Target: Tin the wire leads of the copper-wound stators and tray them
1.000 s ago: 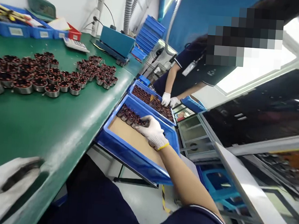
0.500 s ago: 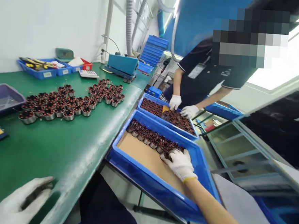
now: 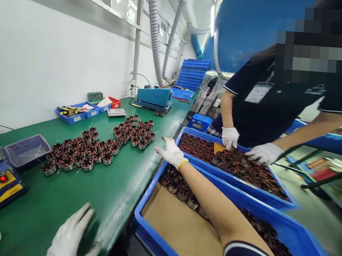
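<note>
My right hand (image 3: 171, 153), in a white glove, is over the table's edge, to the right of the wound motor stators (image 3: 91, 152) with copper coils and silver rims. Its fingers are stretched apart with nothing between them. My right forearm crosses the near blue bin (image 3: 151, 236), which holds more stators in rows on a brown sheet and hides part of them. Low over the near side of the green table (image 3: 120, 187) is my gloved left hand (image 3: 71, 234), its thumb and fingers apart and holding nothing.
A co-worker's gloved hands (image 3: 264, 153) are among stators in the far blue bin (image 3: 185, 131). On the left stand a digital scale (image 3: 1, 190) and a grey-purple tray (image 3: 27, 151). Tool trays (image 3: 72, 113) and a blue machine (image 3: 153, 97) line the wall.
My right hand has left the stators in the near bin and moved across to the table's edge, its fingers now spread. My left hand's fingers have opened wider. The view has shifted.
</note>
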A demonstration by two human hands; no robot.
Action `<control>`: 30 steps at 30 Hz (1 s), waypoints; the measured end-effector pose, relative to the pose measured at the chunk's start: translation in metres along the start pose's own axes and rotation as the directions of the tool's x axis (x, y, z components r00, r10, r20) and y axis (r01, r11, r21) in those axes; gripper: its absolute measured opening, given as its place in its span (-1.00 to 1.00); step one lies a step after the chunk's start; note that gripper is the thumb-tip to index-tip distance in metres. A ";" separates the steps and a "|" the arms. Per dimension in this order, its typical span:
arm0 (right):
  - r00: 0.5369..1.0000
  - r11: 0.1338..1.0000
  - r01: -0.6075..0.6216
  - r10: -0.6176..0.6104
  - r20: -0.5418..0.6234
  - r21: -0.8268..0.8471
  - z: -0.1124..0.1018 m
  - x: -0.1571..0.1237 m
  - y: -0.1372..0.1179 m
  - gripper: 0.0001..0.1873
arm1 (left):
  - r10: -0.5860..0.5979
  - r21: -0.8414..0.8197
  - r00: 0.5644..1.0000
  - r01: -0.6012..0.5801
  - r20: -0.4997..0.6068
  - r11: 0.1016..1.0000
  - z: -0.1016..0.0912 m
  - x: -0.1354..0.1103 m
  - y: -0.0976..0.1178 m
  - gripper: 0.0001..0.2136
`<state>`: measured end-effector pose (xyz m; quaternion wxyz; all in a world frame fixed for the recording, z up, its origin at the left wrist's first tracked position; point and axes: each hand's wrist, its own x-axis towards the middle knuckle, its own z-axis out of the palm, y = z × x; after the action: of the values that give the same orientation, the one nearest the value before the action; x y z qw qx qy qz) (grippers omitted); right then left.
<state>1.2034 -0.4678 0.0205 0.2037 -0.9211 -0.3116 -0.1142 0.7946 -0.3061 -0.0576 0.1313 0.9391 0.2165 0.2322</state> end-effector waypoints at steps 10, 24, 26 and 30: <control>0.997 0.999 -0.007 0.010 0.082 -0.038 0.040 0.178 -0.010 -0.15 | 0.112 0.180 0.976 -0.146 0.184 0.973 0.025 0.326 0.114 -0.03; 0.955 0.996 0.033 -0.057 0.293 0.089 0.086 0.203 0.000 -0.12 | 0.016 0.302 0.937 -0.129 0.349 0.945 0.118 0.413 0.077 -0.03; 0.952 0.994 0.042 -0.071 0.299 0.101 0.083 0.187 -0.014 -0.10 | 0.022 0.309 0.937 -0.137 0.349 0.941 0.108 0.400 0.073 -0.06; 0.941 0.987 0.079 -0.119 0.316 0.137 0.079 0.143 -0.049 -0.09 | 0.031 0.339 0.936 -0.157 0.350 0.928 0.086 0.361 0.061 -0.14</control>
<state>1.2910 -0.3219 0.0135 0.1997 -0.8962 -0.3933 0.0473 1.1467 -0.2034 0.0265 -0.0198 0.9823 0.1838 0.0297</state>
